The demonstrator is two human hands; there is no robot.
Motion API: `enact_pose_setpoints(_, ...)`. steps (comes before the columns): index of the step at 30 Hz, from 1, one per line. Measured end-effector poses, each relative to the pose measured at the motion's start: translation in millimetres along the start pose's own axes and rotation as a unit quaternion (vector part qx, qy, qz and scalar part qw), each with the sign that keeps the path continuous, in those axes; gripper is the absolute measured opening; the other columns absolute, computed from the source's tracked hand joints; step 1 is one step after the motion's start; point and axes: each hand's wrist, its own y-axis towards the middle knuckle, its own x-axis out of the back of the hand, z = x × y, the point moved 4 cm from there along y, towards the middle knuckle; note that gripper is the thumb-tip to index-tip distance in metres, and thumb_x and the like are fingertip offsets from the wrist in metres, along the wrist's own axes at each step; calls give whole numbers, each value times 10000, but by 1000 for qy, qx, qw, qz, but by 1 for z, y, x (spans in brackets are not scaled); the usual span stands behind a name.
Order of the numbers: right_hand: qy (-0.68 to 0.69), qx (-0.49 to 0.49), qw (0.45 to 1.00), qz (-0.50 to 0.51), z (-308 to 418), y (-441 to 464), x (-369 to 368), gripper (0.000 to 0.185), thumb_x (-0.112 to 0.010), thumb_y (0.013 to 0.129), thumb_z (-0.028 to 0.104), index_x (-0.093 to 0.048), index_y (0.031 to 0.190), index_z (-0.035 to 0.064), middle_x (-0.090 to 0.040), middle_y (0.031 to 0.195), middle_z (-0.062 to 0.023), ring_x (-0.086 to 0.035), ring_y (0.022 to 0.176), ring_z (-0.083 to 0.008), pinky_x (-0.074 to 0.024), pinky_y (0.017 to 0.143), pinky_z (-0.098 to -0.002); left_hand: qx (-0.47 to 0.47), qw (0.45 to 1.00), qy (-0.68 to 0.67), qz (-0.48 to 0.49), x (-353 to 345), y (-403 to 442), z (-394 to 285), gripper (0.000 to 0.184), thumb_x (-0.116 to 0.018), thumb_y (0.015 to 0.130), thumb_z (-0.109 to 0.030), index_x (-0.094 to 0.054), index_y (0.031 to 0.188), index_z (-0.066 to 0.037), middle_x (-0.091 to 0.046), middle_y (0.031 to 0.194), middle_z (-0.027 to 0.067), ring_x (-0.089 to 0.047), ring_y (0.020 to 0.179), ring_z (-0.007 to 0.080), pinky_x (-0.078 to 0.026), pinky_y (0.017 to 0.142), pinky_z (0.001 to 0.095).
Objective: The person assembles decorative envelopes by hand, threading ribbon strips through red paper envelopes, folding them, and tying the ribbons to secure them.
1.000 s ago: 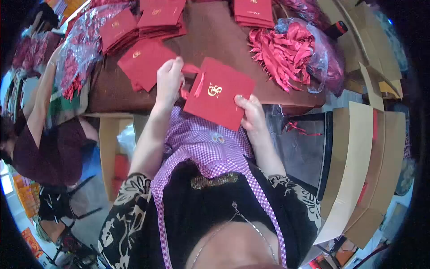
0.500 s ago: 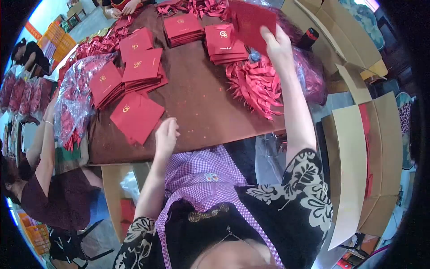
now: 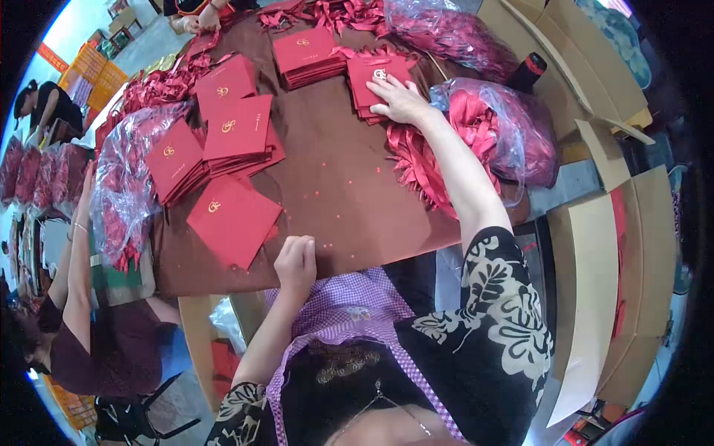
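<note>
My right hand (image 3: pixel 403 102) lies with fingers spread on top of a stack of flat red paper squares (image 3: pixel 364 74) with a gold logo, at the right of the table. Whether these are bags or envelopes I cannot tell. My left hand (image 3: pixel 296 262) is curled into a fist above the table's near edge, with nothing showing in it. Close to it lies a loose red square (image 3: pixel 234 215), set at an angle. Further left are several more stacks, one of them a logo-printed pile (image 3: pixel 238 128). Red ribbons (image 3: pixel 416 167) lie just below my right wrist.
Clear plastic bags of red ribbon stand at the right (image 3: pixel 513 134) and left (image 3: pixel 134 178) of the brown-covered table (image 3: pixel 335 186). A black bottle (image 3: pixel 526 72) stands at the right, beside open cardboard boxes (image 3: pixel 647 253). A person (image 3: pixel 97 327) sits at the left; another person's hands (image 3: pixel 208 16) are at the far edge.
My right hand has come down from holding a raised red square and now rests on the right stack. My left hand stays a fist, slightly lower in view. The camera view has shifted slightly.
</note>
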Motion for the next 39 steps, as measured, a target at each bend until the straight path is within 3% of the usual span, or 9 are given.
enact_pose_setpoints(15, 37, 19, 992, -123, -13, -2, 19, 596, -489, 914, 447, -368, 1410, 139, -306, 1495, -79, -273, 1379, -297, -259, 1060, -549, 2, 999, -23, -24, 2, 0, 4, 45, -589, 849, -38, -613, 842, -1, -610, 786, 126, -614, 703, 264, -493, 629, 335)
enact_pose_setpoints(17, 5, 21, 986, -165, -14, -4, 25, 530, -510, 915, 388, -419, 1368, 128, -387, 1444, -97, -342, 1339, -297, -326, 1014, -519, 2, 999, -20, -27, 2, 0, 4, 41, -588, 842, -33, -615, 841, -2, -610, 783, 127, -616, 705, 265, -494, 629, 338)
enact_pose_setpoints(21, -186, 93, 895, -396, -2, -19, 63, 311, -635, 807, 247, -603, 1095, 133, -581, 1074, -85, -544, 1004, -255, -435, 820, -405, -1, 999, -23, -30, 2, 1, 3, 42, -583, 839, -31, -614, 836, -2, -609, 778, 127, -615, 704, 267, -494, 630, 339)
enact_pose_setpoints(28, -214, 11, 831, -512, -23, -21, 129, 166, -631, 834, 252, -620, 962, 146, -533, 761, -82, -567, 710, -282, -499, 600, -400, 9, 999, -24, -18, 3, 2, 2, 62, -566, 853, -24, -612, 831, 11, -599, 769, 132, -604, 699, 262, -486, 635, 332)
enact_pose_setpoints(32, -105, -56, 785, -608, -47, -32, 148, 149, -593, 884, 242, -597, 919, 98, -594, 815, -116, -615, 661, -278, -506, 542, -388, 35, 998, -38, 25, 5, 5, 4, 88, -543, 873, -34, -614, 853, 14, -597, 758, 133, -607, 688, 264, -490, 628, 339)
enact_pose_setpoints(34, 267, -205, 762, -553, -68, -36, 142, 228, -547, 891, 205, -581, 876, -20, -604, 797, -167, -642, 713, -281, -511, 551, -399, 118, 987, -97, 57, 5, 9, 0, 99, -538, 884, -45, -613, 870, 18, -604, 769, 133, -611, 696, 258, -491, 635, 335)
enact_pose_setpoints(35, 466, -185, 700, -509, -62, -40, 130, 225, -534, 882, 142, -547, 842, -79, -614, 782, -196, -659, 647, -252, -519, 462, -367, 202, 963, -154, 87, 1, 9, 1, 113, -533, 895, -57, -613, 888, 22, -611, 780, 133, -614, 704, 251, -492, 641, 332)
enact_pose_setpoints(37, 660, -171, 577, -451, -46, -38, 101, 176, -529, 875, 77, -526, 857, -98, -606, 815, -208, -658, 594, -251, -539, 415, -357, 126, 980, -131, 80, -2, 29, -8, 114, -542, 898, -61, -610, 925, 26, -623, 823, 140, -621, 745, 253, -496, 674, 328)
enact_pose_setpoints(39, 757, -167, 513, -369, -31, -37, 65, 128, -530, 862, 29, -511, 899, -92, -603, 843, -195, -663, 633, -298, -583, 464, -391, -17, 992, -111, 59, 0, 66, -39, 119, -547, 892, -47, -599, 966, 30, -623, 895, 157, -623, 820, 273, -495, 735, 328)
